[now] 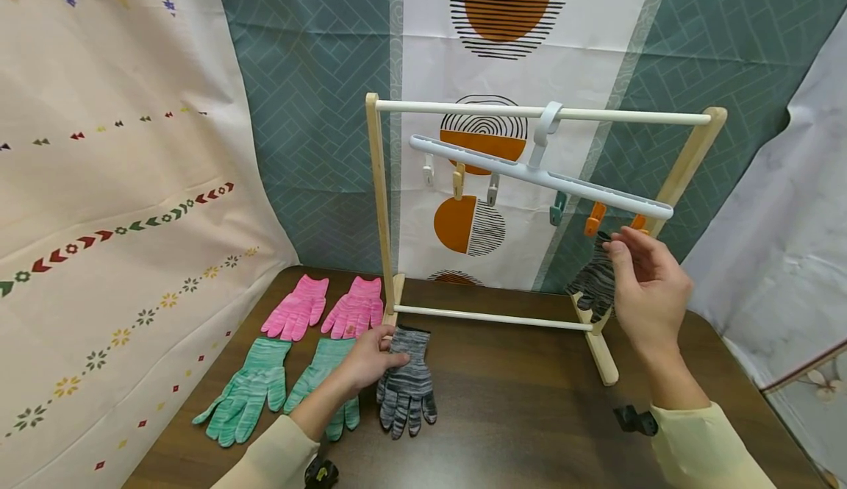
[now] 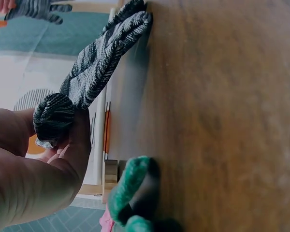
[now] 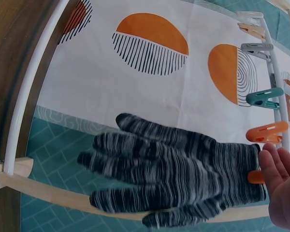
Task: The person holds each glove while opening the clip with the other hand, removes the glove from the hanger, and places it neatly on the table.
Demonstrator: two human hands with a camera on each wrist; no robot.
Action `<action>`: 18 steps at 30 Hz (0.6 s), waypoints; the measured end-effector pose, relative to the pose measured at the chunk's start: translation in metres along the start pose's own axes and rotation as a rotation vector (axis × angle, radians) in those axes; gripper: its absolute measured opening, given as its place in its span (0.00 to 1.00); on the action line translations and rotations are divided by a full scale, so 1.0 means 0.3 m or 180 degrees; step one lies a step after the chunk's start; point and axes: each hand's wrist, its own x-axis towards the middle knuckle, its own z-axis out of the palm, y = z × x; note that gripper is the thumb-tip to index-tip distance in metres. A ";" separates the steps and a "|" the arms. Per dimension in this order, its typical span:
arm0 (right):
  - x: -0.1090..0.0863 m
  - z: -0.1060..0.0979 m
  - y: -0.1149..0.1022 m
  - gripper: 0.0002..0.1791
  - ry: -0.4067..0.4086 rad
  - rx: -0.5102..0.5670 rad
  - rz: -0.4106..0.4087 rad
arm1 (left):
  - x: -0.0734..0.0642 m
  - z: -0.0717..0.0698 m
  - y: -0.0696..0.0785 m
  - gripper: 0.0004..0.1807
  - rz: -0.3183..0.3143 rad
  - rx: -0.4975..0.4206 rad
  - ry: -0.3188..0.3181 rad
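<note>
My left hand (image 1: 366,359) grips a grey-black striped knit glove (image 1: 409,386) near its cuff, fingers down, over the table. In the left wrist view its cuff (image 2: 53,118) is bunched between thumb and fingers. A matching glove (image 3: 183,174) hangs from the right end of the white clip hanger (image 1: 503,168), an orange clip (image 3: 255,177) on its cuff. At that end my right hand (image 1: 651,283) pinches the orange clip, its fingers hiding most of it. The hanger hooks on the rack's top bar and tilts down to the right.
Several other clips, among them a second orange clip (image 1: 595,218) and a green clip (image 1: 558,208), hang along the hanger. The wooden rack (image 1: 379,202) stands on the brown table (image 1: 503,401). Two pink gloves (image 1: 298,309) and two green gloves (image 1: 251,386) lie at left.
</note>
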 end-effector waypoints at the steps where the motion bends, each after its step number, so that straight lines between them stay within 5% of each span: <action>1: 0.000 -0.003 -0.003 0.15 0.0023 0.0019 -0.0024 | -0.001 0.000 -0.002 0.34 -0.0003 0.0010 -0.0012; 18: 0.019 -0.067 -0.029 0.13 0.0413 0.0079 0.0053 | -0.005 -0.002 -0.023 0.33 0.0046 0.0317 -0.0203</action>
